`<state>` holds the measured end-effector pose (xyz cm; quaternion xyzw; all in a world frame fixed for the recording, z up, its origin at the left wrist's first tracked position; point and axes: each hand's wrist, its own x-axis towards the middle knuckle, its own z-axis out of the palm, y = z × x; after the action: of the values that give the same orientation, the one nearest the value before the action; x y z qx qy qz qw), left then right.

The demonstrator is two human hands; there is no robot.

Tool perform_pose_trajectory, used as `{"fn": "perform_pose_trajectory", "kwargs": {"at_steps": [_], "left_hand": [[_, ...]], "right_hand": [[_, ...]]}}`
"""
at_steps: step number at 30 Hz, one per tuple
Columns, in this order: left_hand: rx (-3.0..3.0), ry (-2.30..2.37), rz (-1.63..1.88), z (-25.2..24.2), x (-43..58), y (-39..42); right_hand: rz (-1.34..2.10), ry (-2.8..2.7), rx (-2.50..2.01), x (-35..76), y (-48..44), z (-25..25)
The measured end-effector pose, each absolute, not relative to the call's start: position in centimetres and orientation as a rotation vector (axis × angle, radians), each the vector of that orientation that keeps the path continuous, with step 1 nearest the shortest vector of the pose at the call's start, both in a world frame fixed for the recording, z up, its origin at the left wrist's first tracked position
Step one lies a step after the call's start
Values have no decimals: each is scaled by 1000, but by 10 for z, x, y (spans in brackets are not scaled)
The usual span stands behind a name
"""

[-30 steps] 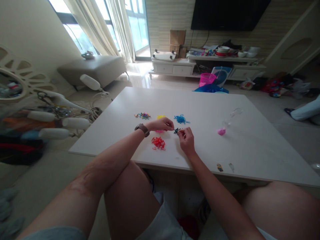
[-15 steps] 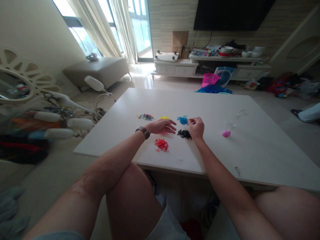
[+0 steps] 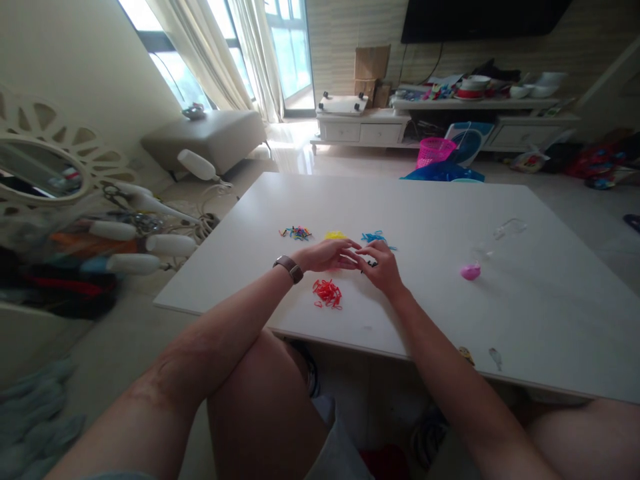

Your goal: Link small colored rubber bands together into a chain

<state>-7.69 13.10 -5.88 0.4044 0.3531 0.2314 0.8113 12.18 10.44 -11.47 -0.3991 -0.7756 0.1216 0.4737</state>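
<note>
Over the middle of the white table (image 3: 440,320), my left hand (image 3: 333,255) reaches in from the left with its fingers stretched out. My right hand (image 3: 383,264) meets its fingertips, thumb and fingers pinched together; whatever is between them is too small to make out. Under my right hand a bit of the black rubber band pile (image 3: 370,265) shows. Just beyond my hands lie a blue pile (image 3: 375,237) and a yellow pile (image 3: 335,235) of small rubber bands. Nearer me is a red pile (image 3: 327,293). My left hand mostly covers a pinkish pile.
A multicoloured pile (image 3: 296,233) lies at the left of the table. On the right are a pink object (image 3: 471,271) and a clear plastic piece (image 3: 510,228). Near the front edge sits a small clear item (image 3: 495,359). A pink basket (image 3: 435,153) stands beyond the table.
My right hand has moved from the blue pile toward me and left, up to my left fingertips. It now covers most of the black pile. The camera view has shifted slightly.
</note>
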Motion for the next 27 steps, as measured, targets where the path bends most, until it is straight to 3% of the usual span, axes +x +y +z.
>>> {"fn": "perform_pose_trajectory", "kwargs": {"at_steps": [12,27], "left_hand": [[949,724,480,-59,-63,131],[1659,991,677,-63,-79,145]], "right_hand": [[389,-1977,-917,116,102,-121],[286,-1691,-1135,118,104,-122]]}}
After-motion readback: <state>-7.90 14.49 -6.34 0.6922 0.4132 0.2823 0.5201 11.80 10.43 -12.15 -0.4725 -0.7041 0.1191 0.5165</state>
